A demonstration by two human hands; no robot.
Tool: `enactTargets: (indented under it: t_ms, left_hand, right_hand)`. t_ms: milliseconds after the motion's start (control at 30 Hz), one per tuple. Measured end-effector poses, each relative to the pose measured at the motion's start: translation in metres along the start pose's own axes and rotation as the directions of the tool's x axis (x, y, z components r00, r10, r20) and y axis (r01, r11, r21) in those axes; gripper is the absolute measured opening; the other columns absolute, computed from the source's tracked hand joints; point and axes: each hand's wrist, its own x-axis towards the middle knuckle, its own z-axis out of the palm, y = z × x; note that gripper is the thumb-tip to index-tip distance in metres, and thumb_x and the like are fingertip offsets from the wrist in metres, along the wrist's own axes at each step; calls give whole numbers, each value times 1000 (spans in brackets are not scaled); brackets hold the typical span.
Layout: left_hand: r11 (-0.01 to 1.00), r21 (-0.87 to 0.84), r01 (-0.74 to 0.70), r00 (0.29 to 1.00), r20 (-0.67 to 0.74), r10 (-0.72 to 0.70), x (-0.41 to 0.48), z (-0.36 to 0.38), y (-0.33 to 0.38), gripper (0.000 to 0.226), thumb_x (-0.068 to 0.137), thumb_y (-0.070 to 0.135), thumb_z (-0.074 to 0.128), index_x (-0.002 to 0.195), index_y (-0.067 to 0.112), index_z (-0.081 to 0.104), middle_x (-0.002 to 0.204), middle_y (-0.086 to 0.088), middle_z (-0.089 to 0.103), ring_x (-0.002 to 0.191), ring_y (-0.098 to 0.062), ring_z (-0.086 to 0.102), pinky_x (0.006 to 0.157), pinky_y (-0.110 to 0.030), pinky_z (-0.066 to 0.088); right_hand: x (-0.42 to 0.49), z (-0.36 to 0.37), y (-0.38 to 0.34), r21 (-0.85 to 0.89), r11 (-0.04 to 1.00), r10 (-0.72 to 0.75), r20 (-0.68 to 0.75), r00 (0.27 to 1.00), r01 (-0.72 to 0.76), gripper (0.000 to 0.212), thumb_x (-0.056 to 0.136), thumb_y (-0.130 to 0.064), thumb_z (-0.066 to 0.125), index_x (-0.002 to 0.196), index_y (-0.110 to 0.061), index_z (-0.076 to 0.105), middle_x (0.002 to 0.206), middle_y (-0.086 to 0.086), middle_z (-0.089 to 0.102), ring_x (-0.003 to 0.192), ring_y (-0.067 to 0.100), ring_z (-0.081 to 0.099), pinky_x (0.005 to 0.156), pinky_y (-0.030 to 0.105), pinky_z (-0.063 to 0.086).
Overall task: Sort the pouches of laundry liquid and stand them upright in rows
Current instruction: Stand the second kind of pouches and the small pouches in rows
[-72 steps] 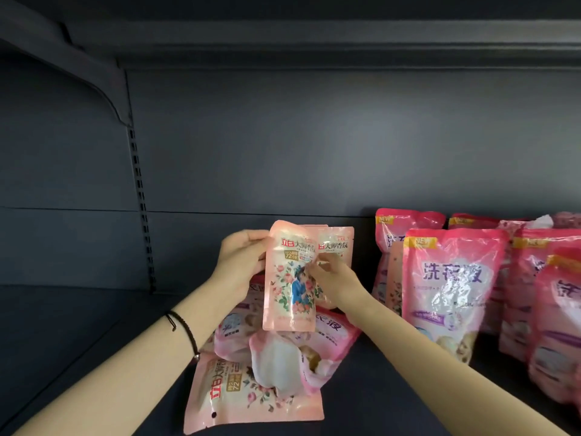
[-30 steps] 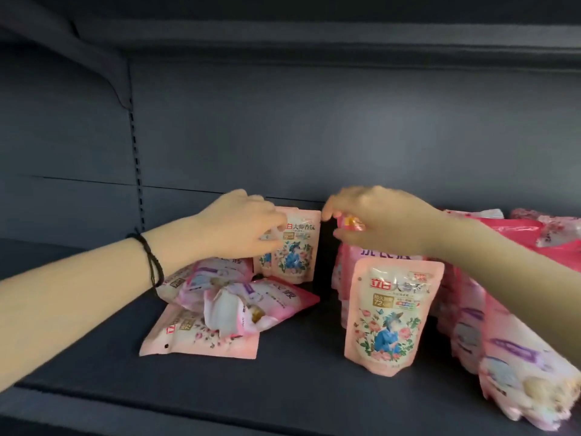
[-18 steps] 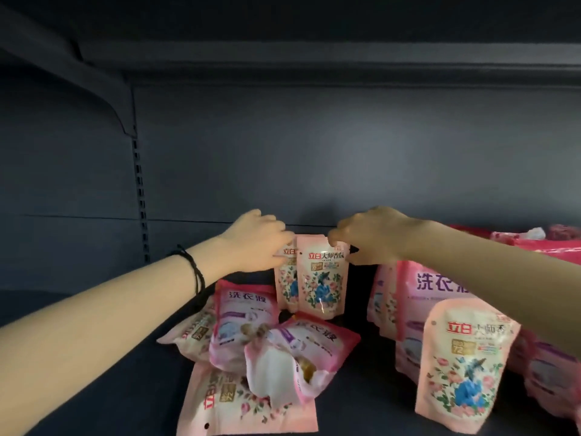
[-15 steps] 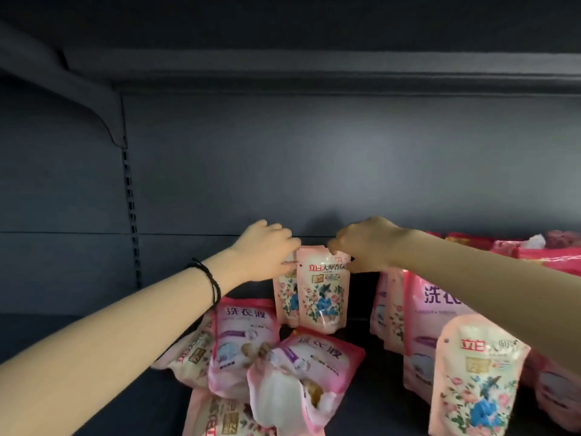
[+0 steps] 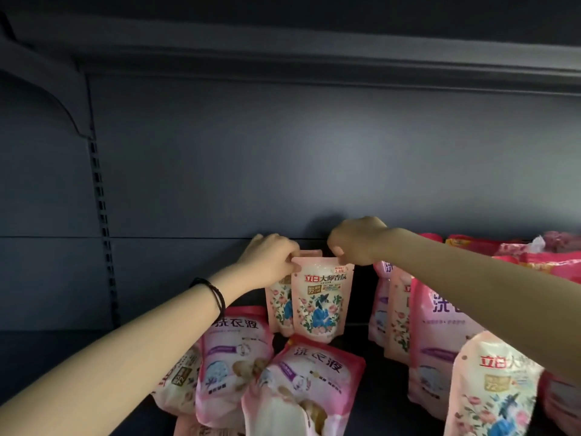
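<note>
A pale pink floral pouch (image 5: 319, 305) stands upright near the back of the dark shelf, with a second floral pouch (image 5: 278, 305) right behind it to the left. My left hand (image 5: 270, 262) pinches the front pouch's top left corner. My right hand (image 5: 355, 242) pinches its top right corner. In front, two deeper pink pouches (image 5: 234, 357) (image 5: 309, 385) lie slumped in a loose pile over other floral ones. Another floral pouch (image 5: 493, 388) stands at the front right.
Rows of upright deep pink pouches (image 5: 437, 350) fill the right side of the shelf. The dark back panel (image 5: 283, 168) is close behind my hands. A slotted upright (image 5: 102, 221) and a bracket (image 5: 63, 96) stand at the left, beside bare shelf floor (image 5: 56, 357).
The two floral pouches went from mid-air to standing at the back of the shelf. My right hand set one floral pouch down at the front right, then came back to the top corner.
</note>
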Motion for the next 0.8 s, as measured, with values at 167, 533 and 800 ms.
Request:
enactTargets:
  t_ms: [167, 533, 800]
  left_hand:
    - [768, -618, 171, 970, -29, -240, -7, -16, 2, 10, 90, 15, 65, 81, 17, 61, 86, 0, 67, 81, -16, 63, 69, -22, 49]
    - [-58, -997, -41, 874, -8, -485, -33, -59, 67, 9, 98, 17, 52, 94, 12, 59, 86, -4, 68, 65, -9, 70, 55, -25, 55]
    - [24, -986, -164, 806, -148, -573, -68, -88, 148, 9, 97, 21, 55, 100, 15, 61, 82, 2, 72, 72, -12, 71, 63, -31, 59]
  right_hand:
    - [-16, -9, 14, 367, 927, 116, -83, 990, -78, 12, 95, -19, 48, 101, -14, 58, 105, 0, 59, 92, 18, 53, 76, 31, 45]
    - [-81, -23, -11, 976, -126, 480, -97, 872, 178, 32, 87, -7, 66, 116, -7, 51, 104, 10, 65, 92, 24, 69, 83, 42, 57]
    - [-161, -20, -14, 838, -336, 556, -191, 809, 429, 11, 91, -11, 62, 101, -9, 65, 95, 3, 75, 82, 17, 73, 70, 31, 59]
